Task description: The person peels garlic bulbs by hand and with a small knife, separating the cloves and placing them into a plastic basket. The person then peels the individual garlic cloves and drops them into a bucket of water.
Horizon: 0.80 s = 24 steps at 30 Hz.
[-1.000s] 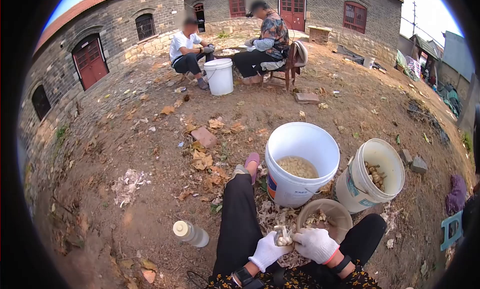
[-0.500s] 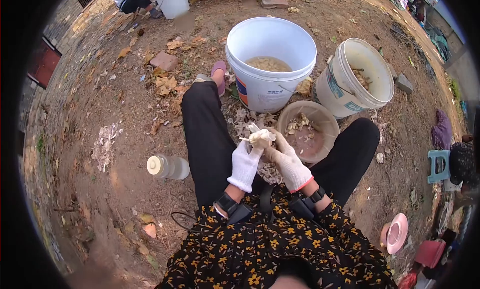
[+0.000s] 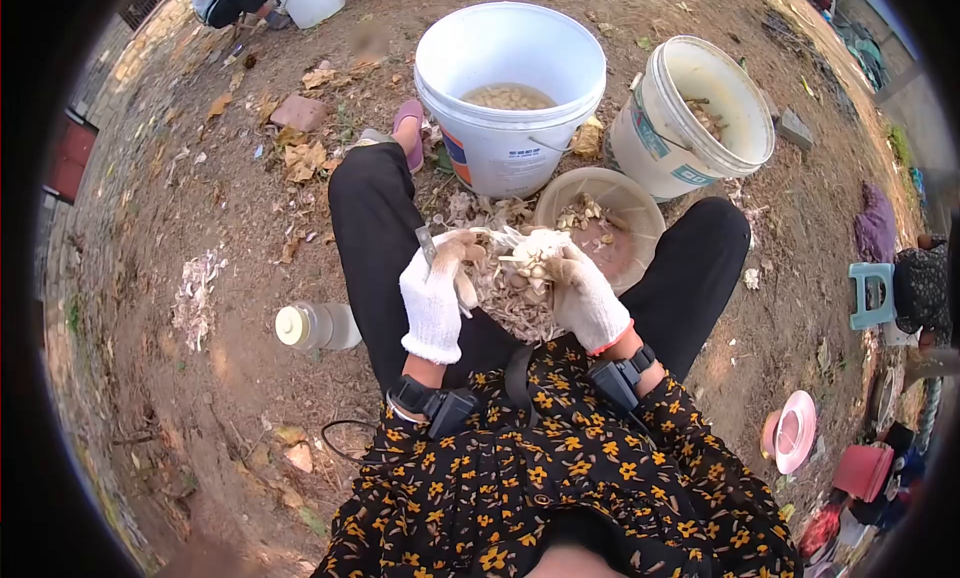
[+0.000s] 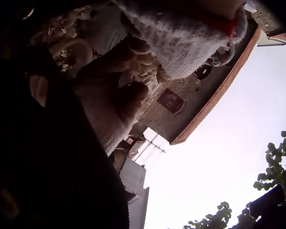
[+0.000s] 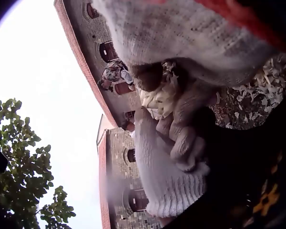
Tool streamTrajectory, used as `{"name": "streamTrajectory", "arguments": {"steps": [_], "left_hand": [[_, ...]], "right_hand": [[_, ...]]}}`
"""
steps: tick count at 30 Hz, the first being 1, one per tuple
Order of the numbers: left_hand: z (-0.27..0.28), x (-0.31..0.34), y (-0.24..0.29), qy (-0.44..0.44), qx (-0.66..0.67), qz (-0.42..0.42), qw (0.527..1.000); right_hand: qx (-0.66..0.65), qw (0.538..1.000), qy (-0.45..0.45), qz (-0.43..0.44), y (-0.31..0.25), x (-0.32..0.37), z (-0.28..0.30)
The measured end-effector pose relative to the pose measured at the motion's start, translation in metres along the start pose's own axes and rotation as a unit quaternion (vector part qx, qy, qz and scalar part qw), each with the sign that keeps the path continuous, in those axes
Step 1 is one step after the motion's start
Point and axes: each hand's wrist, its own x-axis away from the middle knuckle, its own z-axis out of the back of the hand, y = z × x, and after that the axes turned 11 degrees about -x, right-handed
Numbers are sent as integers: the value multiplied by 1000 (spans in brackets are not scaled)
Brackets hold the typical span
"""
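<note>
Head view: with fingers of right hand clamped on garlic bulb and those of left hand curled round knife near it, apparently separating cloves. Next, likely: steady bulb, free cloves, keep knife clear of fingers. Beyond right fingertips: beige basin.

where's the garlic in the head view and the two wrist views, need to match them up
Head: garlic between the gloved hands, slightly right of centre, about mid-height.
Left wrist: upper middle, partly hidden by fingers.
Right wrist: just right of and above centre, between gloved fingers.
Shared landmark: the right glove's red cuff edge, at upper right in both wrist views.
</note>
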Motion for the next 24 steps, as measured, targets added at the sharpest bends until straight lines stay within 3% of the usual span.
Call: {"name": "streamTrajectory", "arguments": {"steps": [3, 4, 7, 15, 16, 20, 24], "left_hand": [[7, -7, 25, -28, 63, -66, 995], [15, -13, 23, -41, -17, -105, 993], [16, -9, 39, -30, -135, -100, 985], [-3, -8, 25, -56, -18, -165, 985], [-1, -7, 22, -87, 12, -118, 989], [-4, -2, 22, -115, 58, -87, 988], [-6, 3, 21, -120, 37, -73, 989]], "right_hand": [[2, 1000, 20, -2, -2, 3, -13], [16, 1000, 1, -12, -4, 3, -10], [54, 998, -11, -43, -3, 2, 1], [214, 977, 6, 7, 3, 7, -12], [233, 973, 4, -6, -4, 13, -22], [293, 955, 24, -29, -7, 15, -18], [326, 944, 19, 44, 6, 9, -8]]}}
